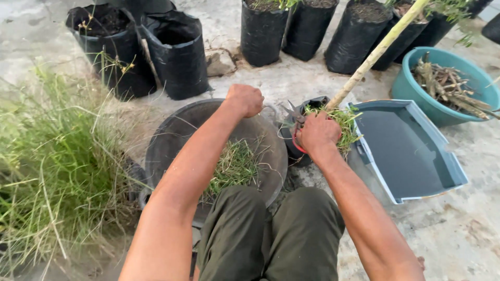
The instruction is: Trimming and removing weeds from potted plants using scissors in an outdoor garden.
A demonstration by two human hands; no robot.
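My right hand (317,132) grips red-handled shears (295,116) whose grey blades point up-left, right beside a small black grow bag (312,104) that holds a pale upright stem (376,52) and a tuft of green weeds (341,120). My left hand (245,99) is closed in a fist above the far rim of a wide black basin (166,140); what it holds is hidden. A pile of cut grass (234,166) lies inside the basin, in front of my knees.
A grey rectangular tray (406,148) lies at the right, a teal tub of dry sticks (448,83) behind it. Black grow bags (172,52) with soil line the back. Tall grass (52,156) fills the left side.
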